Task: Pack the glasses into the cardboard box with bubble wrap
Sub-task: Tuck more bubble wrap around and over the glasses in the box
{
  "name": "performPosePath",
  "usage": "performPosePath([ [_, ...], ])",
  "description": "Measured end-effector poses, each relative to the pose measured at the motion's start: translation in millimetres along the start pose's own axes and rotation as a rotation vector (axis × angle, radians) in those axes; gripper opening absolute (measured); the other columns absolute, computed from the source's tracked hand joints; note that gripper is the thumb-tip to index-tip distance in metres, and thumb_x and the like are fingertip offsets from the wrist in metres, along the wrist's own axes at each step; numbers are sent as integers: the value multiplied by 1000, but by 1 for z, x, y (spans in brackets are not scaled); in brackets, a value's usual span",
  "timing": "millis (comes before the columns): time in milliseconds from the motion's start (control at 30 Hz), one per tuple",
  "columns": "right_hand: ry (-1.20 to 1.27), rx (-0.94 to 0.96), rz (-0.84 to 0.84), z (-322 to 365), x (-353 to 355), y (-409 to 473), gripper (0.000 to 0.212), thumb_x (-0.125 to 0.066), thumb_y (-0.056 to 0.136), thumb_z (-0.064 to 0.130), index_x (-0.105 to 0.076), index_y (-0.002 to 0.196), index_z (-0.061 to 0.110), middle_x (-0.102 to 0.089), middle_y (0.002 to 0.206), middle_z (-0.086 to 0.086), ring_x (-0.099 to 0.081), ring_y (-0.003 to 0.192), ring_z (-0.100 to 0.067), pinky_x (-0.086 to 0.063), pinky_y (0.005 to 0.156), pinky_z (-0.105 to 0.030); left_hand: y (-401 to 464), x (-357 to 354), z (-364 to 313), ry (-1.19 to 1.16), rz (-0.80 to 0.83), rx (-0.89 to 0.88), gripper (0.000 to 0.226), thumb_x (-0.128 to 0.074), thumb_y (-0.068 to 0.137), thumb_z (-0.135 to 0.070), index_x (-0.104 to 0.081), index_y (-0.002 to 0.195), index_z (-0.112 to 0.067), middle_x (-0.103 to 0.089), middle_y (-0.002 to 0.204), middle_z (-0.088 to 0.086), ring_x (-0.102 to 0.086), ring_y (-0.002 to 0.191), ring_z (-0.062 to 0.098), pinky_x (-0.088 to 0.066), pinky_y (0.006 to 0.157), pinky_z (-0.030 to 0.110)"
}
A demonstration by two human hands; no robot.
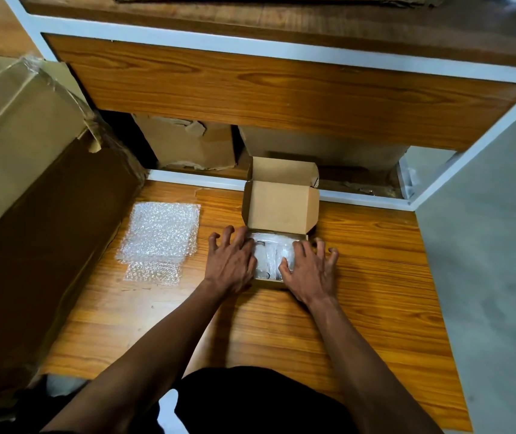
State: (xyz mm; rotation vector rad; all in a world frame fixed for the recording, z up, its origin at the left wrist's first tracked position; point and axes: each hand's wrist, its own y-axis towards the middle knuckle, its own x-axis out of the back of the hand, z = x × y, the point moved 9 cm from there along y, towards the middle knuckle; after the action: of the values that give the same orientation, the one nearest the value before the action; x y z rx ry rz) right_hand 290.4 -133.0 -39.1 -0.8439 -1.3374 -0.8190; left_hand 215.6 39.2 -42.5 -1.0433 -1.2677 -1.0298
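- The left hand lay on the left side of the small cardboard box, fingers spread and bent, pressing down rather than wrapped round anything — an open hand.
- The right hand mirrored it on the right side, fingers splayed, thumb reaching in over the contents; it too held nothing closed in its grasp.
- Between the 2 hands the glasses sat inside the box, wrapped in clear plastic or bubble wrap; only dark bits of frame showed through, so their exact lie could not be told.
- The box lid stood up at 12 o'clock from the hands, not yet folded down.
- At 9 o'clock from the box, well apart, 2 spare pieces of bubble wrap lay flat on the wooden floor.
- Judged step: settling the wrapped glasses into the box — packing nearly done.
- The next move likely called for drawing the lid toward 6 o'clock and tucking its flap, keeping the padding clear of the seam.
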Motion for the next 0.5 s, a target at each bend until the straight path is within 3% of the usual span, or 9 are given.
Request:
performPosePath([
  [133,-13,-3,1,0,-2,4,55,-40,93,60,-60,128,24,-62,132,0,-44,134,-28,-30,107,-58,3,-1,4,-30,15,44,45,-33,99,-54,-58,127,-30,-31,160,9,-30,143,35,-29,108,62],
  [300,-30,4,-20,2,0,4,55,-41,94,59,-60,128,21,-60,133,-4,-45,132,-29,-32,104,-55,6,6,2,-24,-12,49,49,-29,100,-54,-62,123,-26,-37,156,9,-32,143,32,-27,109,60],
  [500,4,12,-43,-2,-4,3,50,-45,92,57,-57,132,28,-54,133,-5,-43,127,-28,-34,100,-52,6,17,-19,-55,-45,-26,57,-26,102,-57,-54,144,-31,-46,146,6,-36,140,32,-27,110,58],
])
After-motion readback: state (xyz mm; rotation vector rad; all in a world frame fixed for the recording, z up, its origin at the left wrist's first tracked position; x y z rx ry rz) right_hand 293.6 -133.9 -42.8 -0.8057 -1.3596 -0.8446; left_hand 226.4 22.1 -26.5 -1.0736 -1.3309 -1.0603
